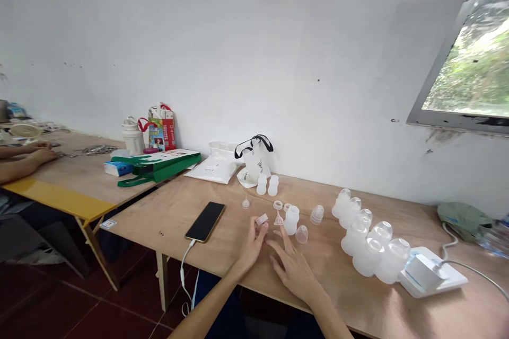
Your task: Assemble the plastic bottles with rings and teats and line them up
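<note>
My left hand (251, 246) pinches a small translucent screw ring (261, 219) between thumb and fingers. Beside it, my right hand (293, 264) has its fingers stretched out, the index fingertip at the base of a clear bottle teat (279, 217) on the table. Right behind that fingertip stands an open frosted baby bottle (291, 221), with a clear cap (301, 234) lying nearby. Another ring (278, 205) rests behind the teat. A second teat (246, 202) sits farther left, and a stack of clear caps (317, 214) stands to the right.
Several capped bottles (368, 257) stand at the right, against a white power box (427, 274). Two bottles (272, 185) stand near white bags (217, 164) at the wall. A phone (205, 221) with a cable lies left. Another person's hands (42, 154) rest on the far-left table.
</note>
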`<state>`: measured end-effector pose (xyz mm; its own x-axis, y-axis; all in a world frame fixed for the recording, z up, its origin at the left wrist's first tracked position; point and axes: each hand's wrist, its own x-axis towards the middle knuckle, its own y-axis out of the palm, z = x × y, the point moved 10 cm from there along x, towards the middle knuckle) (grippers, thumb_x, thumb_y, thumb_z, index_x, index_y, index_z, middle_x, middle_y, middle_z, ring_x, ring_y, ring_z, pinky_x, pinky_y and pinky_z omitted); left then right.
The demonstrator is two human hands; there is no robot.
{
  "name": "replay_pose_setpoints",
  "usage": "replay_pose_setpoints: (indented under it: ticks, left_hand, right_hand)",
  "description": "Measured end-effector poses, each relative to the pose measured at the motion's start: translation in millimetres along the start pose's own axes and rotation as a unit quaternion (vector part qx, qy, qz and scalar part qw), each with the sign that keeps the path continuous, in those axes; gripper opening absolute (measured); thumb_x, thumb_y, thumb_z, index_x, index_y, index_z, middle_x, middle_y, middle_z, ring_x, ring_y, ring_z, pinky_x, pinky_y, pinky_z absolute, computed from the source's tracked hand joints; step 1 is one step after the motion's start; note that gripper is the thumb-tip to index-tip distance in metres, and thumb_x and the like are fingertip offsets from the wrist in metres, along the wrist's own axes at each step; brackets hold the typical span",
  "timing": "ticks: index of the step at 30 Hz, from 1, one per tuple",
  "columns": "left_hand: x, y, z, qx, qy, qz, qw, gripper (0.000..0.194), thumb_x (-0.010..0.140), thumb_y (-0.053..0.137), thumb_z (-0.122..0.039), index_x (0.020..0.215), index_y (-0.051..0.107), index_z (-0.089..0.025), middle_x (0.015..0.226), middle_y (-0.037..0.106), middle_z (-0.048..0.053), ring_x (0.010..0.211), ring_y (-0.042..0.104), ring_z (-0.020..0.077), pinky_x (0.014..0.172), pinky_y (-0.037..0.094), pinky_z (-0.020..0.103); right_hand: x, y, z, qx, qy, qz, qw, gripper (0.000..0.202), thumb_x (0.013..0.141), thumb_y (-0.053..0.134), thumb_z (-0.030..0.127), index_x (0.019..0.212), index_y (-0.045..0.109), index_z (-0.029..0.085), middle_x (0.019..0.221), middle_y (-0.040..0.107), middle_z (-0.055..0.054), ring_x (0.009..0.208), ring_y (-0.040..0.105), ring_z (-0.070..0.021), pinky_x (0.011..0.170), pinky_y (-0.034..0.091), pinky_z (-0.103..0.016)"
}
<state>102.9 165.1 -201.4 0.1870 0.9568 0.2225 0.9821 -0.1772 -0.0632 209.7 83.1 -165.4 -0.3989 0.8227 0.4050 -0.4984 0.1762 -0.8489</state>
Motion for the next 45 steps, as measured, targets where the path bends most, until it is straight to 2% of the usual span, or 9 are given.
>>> replay_pose_setpoints:
  ticks: [6,10,17,21,24,28,33,37,45]
  left_hand:
    - [-3.1,-4.6,-5.4,0.017,-0.009,-0.019,1.000,0.047,0.099,0.036,-0.069,0.108,0.050,-0.025,0.113,0.066,0.006,0.103,0.065,0.0216,0.084,0.053,0.032]
    - [-2.0,-3.4,-8.0,0.026,0.020,-0.016,0.999,0.043,0.096,0.048,-0.066,0.104,0.051,-0.024,0.111,0.067,0.006,0.102,0.065,0.0213,0.087,0.052,0.032]
    - [0.1,-3.7,-1.3,0.024,0.044,-0.025,0.998,0.055,0.089,0.067,-0.056,0.129,0.045,-0.025,0.126,0.065,0.010,0.113,0.065,0.0246,0.093,0.052,0.035]
    - [-1.3,-1.9,-6.3,-0.009,0.054,-0.016,0.998,0.063,0.086,0.074,-0.048,0.135,0.043,-0.024,0.132,0.064,0.012,0.117,0.066,0.0269,0.096,0.052,0.038]
    - [-5.4,3.1,-18.5,0.018,0.074,0.008,0.997,0.052,0.087,0.073,-0.043,0.130,0.050,-0.025,0.133,0.066,0.011,0.117,0.066,0.0274,0.099,0.051,0.040]
    - [-12.1,11.8,-35.5,0.085,0.100,0.047,0.990,0.037,0.090,0.069,-0.042,0.122,0.058,-0.026,0.124,0.071,0.007,0.113,0.067,0.0260,0.101,0.051,0.039]
    - [-12.8,10.4,-40.9,0.131,0.097,0.037,0.986,0.028,0.089,0.069,-0.034,0.115,0.063,-0.026,0.115,0.073,0.003,0.111,0.068,0.0253,0.100,0.050,0.037]
    - [-10.9,10.3,-40.4,0.125,0.088,0.037,0.988,0.029,0.084,0.075,-0.030,0.110,0.064,-0.026,0.114,0.075,0.003,0.112,0.068,0.0245,0.099,0.051,0.034]
    - [-11.0,14.9,-33.9,0.134,0.044,0.059,0.988,0.037,0.084,0.074,-0.034,0.119,0.068,-0.025,0.117,0.077,0.003,0.107,0.069,0.0242,0.096,0.051,0.033]
  right_hand:
    - [-0.8,-9.1,8.0,-0.011,-0.015,-0.036,0.999,0.039,0.101,0.043,0.015,0.133,0.060,0.029,0.171,0.018,-0.009,0.145,0.047,-0.0258,0.110,0.052,-0.042]
    - [-2.3,-9.9,5.9,-0.021,-0.002,-0.042,0.999,0.041,0.101,0.042,0.015,0.136,0.055,0.031,0.167,0.027,-0.009,0.143,0.050,-0.0258,0.107,0.054,-0.044]
    - [-7.3,-14.3,0.4,-0.012,-0.002,-0.099,0.995,0.029,0.103,0.041,0.023,0.130,0.051,0.023,0.160,0.036,-0.017,0.140,0.052,-0.0281,0.103,0.056,-0.043]
    - [-7.0,-8.5,-0.2,0.007,-0.007,-0.083,0.997,0.024,0.102,0.043,0.024,0.125,0.049,0.022,0.158,0.039,-0.019,0.119,0.067,-0.0269,0.089,0.062,-0.041]
    - [-4.9,-0.5,0.1,0.014,-0.004,-0.039,0.999,0.026,0.100,0.047,0.023,0.126,0.047,0.023,0.155,0.044,-0.018,0.097,0.074,-0.0245,0.077,0.062,-0.041]
    - [-3.6,-1.7,0.9,0.041,-0.002,-0.027,0.999,0.031,0.098,0.049,0.021,0.129,0.046,0.026,0.153,0.048,-0.015,0.088,0.073,-0.0218,0.074,0.061,-0.039]
    - [-3.5,-3.9,-3.4,0.081,0.018,-0.008,0.997,0.044,0.097,0.049,0.020,0.140,0.042,0.025,0.111,0.071,-0.007,0.074,0.070,-0.0209,0.071,0.058,-0.037]
    - [-4.3,-3.6,-9.8,0.122,0.034,0.005,0.992,0.052,0.098,0.047,0.022,0.149,0.034,0.024,0.083,0.068,0.001,0.070,0.066,-0.0211,0.072,0.056,-0.037]
    - [-5.6,-5.4,-8.8,0.150,0.026,-0.012,0.988,0.056,0.097,0.048,0.024,0.151,0.032,0.026,0.114,0.071,-0.007,0.083,0.069,-0.0207,0.085,0.058,-0.042]
